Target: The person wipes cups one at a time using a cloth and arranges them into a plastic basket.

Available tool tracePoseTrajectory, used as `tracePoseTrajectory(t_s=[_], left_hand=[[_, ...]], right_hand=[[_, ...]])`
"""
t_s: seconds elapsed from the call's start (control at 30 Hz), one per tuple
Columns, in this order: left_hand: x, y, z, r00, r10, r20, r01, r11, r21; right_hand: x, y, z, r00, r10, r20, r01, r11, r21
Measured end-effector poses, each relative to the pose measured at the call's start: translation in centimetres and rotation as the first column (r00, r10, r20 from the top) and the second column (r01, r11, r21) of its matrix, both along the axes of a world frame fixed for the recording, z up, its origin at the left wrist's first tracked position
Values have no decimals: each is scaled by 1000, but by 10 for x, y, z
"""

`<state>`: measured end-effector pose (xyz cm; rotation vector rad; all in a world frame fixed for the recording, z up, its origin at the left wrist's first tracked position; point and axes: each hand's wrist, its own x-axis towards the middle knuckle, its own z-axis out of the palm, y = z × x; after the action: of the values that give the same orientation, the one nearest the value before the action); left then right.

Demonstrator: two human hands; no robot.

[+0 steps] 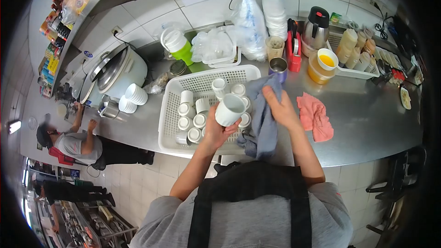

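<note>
The left hand [215, 128] curls around a white ceramic cup [230, 109]; the right hand [279, 106] clutches a blue-grey cloth [265, 133]. Wiping looks unfinished: below, other white cups [200, 120] crowd a perforated white plastic basket [197, 79], whether dried I cannot tell.

Looks smooth and glossy on the cup [230, 109], matt on the grey cloth [267, 128], like plastic on the basket [168, 105], like shiny metal on the surface [367, 119].

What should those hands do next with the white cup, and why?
Probably bring the grey-blue cloth against the white cup and wipe it: the left hand holds the cup raised, while the right hand grips the cloth close beside it.
</note>
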<state>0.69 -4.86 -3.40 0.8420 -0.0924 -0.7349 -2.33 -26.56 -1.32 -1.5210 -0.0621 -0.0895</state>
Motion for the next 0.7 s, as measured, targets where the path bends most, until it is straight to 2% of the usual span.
tracePoseTrajectory(t_s=[0.03,0.1,0.17,0.2,0.27,0.3,0.37,0.47,0.53,0.57,0.67,0.7], left_hand=[[3,3,2,998,-61,24,61,998,-2],[4,-1,4,998,-26,59,17,989,149],[7,-1,0,992,-18,127,-14,970,245],[4,-4,0,974,52,221,-135,915,379],[-10,-13,6,895,137,424,-385,718,580],[-14,-12,12,867,116,485,-425,681,597],[-12,-8,1,710,90,699,-565,666,487],[-14,0,5,472,-18,881,-666,648,370],[-11,9,-1,314,-115,942,-699,644,312],[-9,15,-4,299,-133,945,-703,639,312],[-1,28,-4,314,-10,949,-800,536,271],[-4,33,7,385,27,922,-781,542,310]], right_hand=[[-1,-4,6,999,17,41,-18,1000,2],[-2,6,6,984,173,-34,-176,965,-194],[2,20,2,972,234,24,-212,917,-339],[10,27,-9,966,224,129,-159,907,-390],[21,37,-26,918,213,336,-34,883,-468],[20,38,-24,954,189,231,-61,880,-471],[16,42,-20,990,140,11,-119,876,-468],[20,55,-71,995,52,89,-14,923,-384],[13,58,-78,996,-56,-70,30,943,-331],[11,58,-79,982,-111,-150,61,950,-306],[-6,15,10,949,-263,-174,169,889,-427],[-9,-7,15,918,-355,-179,266,883,-386]])
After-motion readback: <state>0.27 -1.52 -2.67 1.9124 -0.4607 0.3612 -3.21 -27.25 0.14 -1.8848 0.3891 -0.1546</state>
